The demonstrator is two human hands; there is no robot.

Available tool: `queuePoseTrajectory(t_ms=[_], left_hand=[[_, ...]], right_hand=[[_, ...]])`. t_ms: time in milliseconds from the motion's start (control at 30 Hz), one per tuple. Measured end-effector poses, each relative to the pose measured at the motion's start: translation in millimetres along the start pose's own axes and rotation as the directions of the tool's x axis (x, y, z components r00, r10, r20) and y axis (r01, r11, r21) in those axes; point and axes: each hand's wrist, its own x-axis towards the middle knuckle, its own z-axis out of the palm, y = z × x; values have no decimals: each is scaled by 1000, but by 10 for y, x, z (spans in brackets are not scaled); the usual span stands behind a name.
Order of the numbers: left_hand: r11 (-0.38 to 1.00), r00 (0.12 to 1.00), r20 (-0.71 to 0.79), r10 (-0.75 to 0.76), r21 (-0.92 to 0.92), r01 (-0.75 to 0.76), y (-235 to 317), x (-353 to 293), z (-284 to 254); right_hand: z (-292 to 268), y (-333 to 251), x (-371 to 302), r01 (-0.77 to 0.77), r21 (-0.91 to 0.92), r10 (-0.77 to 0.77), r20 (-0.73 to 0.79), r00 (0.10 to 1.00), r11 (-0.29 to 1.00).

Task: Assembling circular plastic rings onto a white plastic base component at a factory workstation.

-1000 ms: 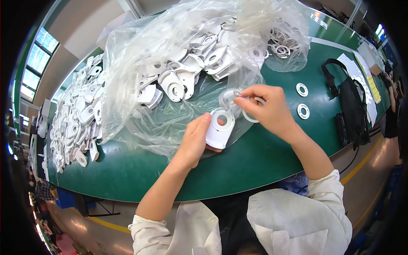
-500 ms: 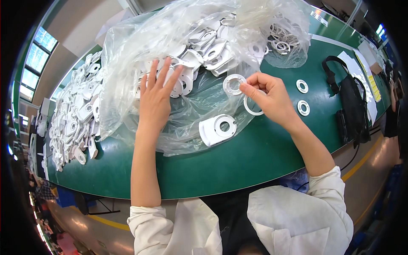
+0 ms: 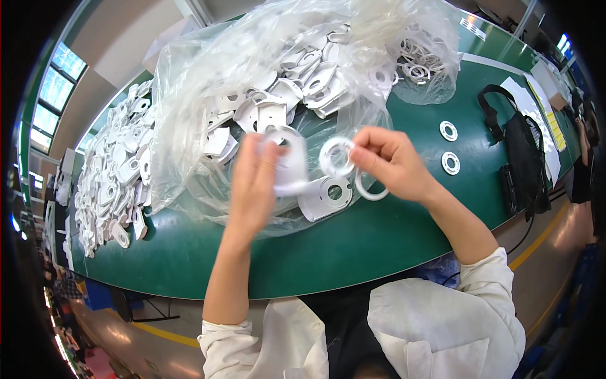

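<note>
My left hand is closed on a white plastic plate with a round hole, blurred by motion. My right hand pinches a white flanged ring between thumb and fingers, and a thinner white ring hangs from the same hand. Between the hands, a similar holed plate lies on the clear plastic bag, partly hidden by the held plate. Many more white plates spill from the mouth of the clear bag just beyond my left hand.
A heap of white plates covers the left of the green table. Another clear bag of thin rings sits at the back. Two flanged rings, one farther and one nearer, lie right of my hand, before a black bag.
My left hand has taken hold of a white plate from the pile and brought it right and nearer. My right hand has shifted slightly, keeping both rings.
</note>
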Motion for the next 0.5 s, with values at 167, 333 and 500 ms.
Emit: queuePoseTrajectory(t_ms=[167, 333, 500], left_hand=[[811, 938, 291, -187, -493, 314, 33, -175, 307], [786, 857, 480, -186, -452, 423, 36, -193, 317], [758, 863, 469, -189, -488, 432, -17, -148, 255]], right_hand=[[103, 1, -25, 8, -120, 0, 68, 998, 993], [99, -34, -16, -189, -323, 170, -84, 982, 928], [-90, 83, 51, 20, -167, -57, -219, 974, 986]])
